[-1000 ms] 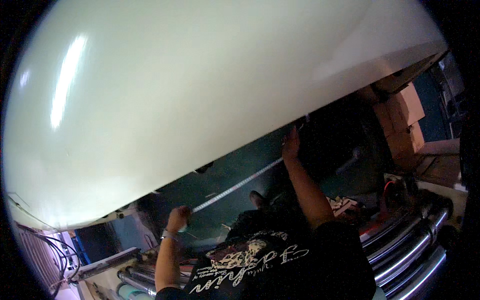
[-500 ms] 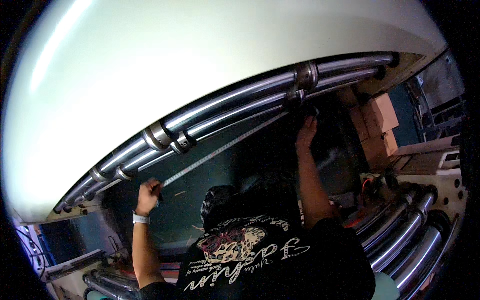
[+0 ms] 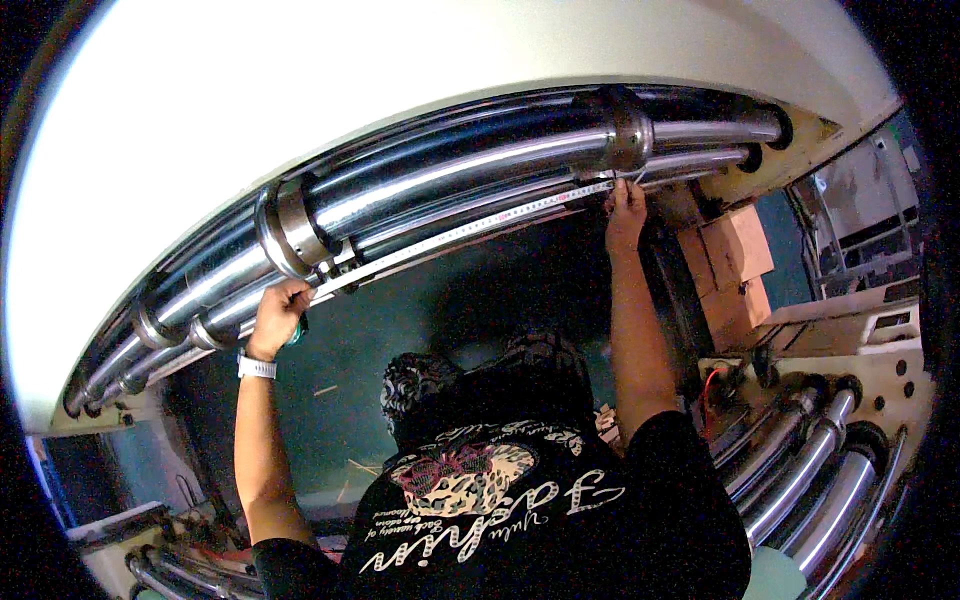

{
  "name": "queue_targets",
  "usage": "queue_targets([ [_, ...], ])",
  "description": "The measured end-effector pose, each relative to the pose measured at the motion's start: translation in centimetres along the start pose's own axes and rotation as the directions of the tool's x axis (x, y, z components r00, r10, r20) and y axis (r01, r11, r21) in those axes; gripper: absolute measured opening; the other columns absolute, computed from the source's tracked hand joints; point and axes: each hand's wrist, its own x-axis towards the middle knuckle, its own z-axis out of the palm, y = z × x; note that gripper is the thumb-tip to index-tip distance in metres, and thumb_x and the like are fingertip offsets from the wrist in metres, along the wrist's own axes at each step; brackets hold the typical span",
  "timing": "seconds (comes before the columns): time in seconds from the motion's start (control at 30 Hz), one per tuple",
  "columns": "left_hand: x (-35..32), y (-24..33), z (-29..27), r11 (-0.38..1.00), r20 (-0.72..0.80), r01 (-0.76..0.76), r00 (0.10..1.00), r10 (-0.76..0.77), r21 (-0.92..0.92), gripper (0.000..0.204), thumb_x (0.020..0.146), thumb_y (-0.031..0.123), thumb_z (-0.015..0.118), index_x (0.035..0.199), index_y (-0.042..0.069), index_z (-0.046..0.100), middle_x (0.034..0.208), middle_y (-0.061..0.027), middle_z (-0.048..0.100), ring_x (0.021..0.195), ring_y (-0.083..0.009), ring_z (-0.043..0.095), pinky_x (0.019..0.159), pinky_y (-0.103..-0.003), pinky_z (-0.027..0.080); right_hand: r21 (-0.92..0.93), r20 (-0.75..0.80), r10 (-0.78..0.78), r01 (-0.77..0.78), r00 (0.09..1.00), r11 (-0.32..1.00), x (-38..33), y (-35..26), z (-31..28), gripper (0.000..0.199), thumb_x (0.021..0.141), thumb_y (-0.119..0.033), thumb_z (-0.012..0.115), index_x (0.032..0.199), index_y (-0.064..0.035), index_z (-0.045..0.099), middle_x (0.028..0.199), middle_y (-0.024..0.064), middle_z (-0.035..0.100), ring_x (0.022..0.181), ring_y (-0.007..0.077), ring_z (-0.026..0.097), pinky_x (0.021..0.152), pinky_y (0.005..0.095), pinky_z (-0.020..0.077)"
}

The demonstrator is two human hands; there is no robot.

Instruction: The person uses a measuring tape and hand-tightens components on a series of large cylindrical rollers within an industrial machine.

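A tape measure [image 3: 440, 238] is stretched between my two hands, its pale marked blade running along the lower edge of the metal rollers. My left hand [image 3: 279, 315] is closed round the tape's case, of which a bit of green shows under the fingers. My right hand [image 3: 625, 210] pinches the other end of the blade, just below a collar [image 3: 627, 140] on the shiny shafts. Near my left hand, another collar [image 3: 290, 228] sits on the large roller [image 3: 450, 180]. The blade lies close in front of the thinner shaft; whether it touches cannot be told.
A pale machine cover [image 3: 400, 50] curves above the rollers. Cardboard boxes [image 3: 735, 245] stand at the right. More metal rollers [image 3: 800, 480] are at the lower right, and others [image 3: 190, 575] at the lower left. Below lies a dark green floor [image 3: 350, 390] with small scraps.
Both hands have moved up toward the rollers, carrying the tape measure with them. The blade was hanging lower over the floor and now runs along the shafts. My view has shifted slightly.
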Motion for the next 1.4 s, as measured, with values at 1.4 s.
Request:
queue_targets([
  [1.4, -0.6, -0.8, -2.1, 0.935, 0.038, 0.262, 0.96, -0.279, 0.238, 0.024, 0.076, 0.03, 0.054, 0.081, 0.01, 0.065, 0.077, -0.0183, 0.061, 0.076, -0.0361, 0.059, 0.068, -0.044, 0.047, 0.161, 0.317, 0.307, -0.37, 0.897, 0.915, 0.2, -1.4, -0.8, 0.009, 0.089, -0.019, 0.052, 0.086, -0.0112, 0.047, 0.062, 0.0005, 0.048, 0.052, 0.0131, 0.046, 0.047, 0.0299, 0.0442],
])
